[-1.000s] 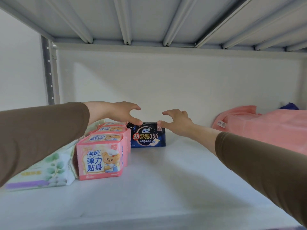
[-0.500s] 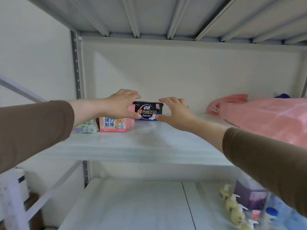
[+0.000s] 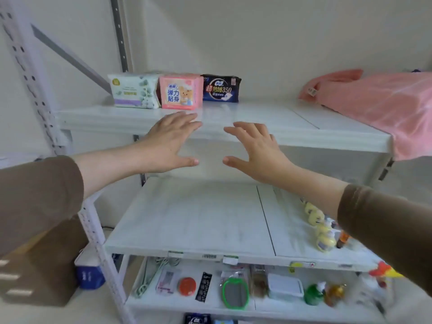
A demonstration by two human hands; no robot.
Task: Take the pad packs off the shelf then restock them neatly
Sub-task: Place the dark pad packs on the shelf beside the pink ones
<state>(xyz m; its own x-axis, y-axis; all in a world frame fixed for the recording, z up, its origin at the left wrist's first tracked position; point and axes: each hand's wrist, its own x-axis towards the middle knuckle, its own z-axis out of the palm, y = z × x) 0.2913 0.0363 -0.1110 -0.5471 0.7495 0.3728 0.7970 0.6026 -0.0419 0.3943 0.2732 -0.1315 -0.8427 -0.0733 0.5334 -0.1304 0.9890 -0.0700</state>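
Note:
Three pad packs stand in a row at the back left of the upper shelf [image 3: 257, 127]: a white-and-green pack [image 3: 134, 91], a pink pack with a bear [image 3: 180, 92] and a dark blue pack [image 3: 221, 88]. They touch side by side. My left hand [image 3: 169, 142] and my right hand [image 3: 253, 150] hover in front of the shelf's front edge, fingers spread and straight, holding nothing. Both hands are well short of the packs.
A pink cloth [image 3: 374, 101] covers the shelf's right end and hangs over its edge. The middle shelf [image 3: 194, 220] carries yellow bottles [image 3: 320, 228] at its right. Small goods line the lower shelf. A brown box [image 3: 35, 272] sits on the left.
Both hands let go of the dark blue pack and drew back off the shelf. The view pulled back and tilted down, so lower shelves now show.

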